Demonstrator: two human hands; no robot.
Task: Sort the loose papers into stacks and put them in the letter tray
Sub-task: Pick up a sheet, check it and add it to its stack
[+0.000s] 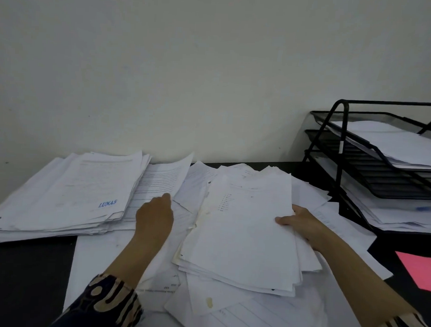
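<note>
Left grip pinches lifted sheet — right grip clasps paper bundle edge, thumb on top.

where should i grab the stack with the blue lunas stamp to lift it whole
Probably by its two long side edges, one of your hands on each, coming in from the near short edge. The LUNAS stack is thick and fanned unevenly, so a one-sided pinch would likely let sheets slide. Its near edge overhangs bare dark table, giving fingers room underneath.

Papers around the middle stack

Left of it lies another stack; right and behind stands the letter tray; loose sheets lie before it.
</note>
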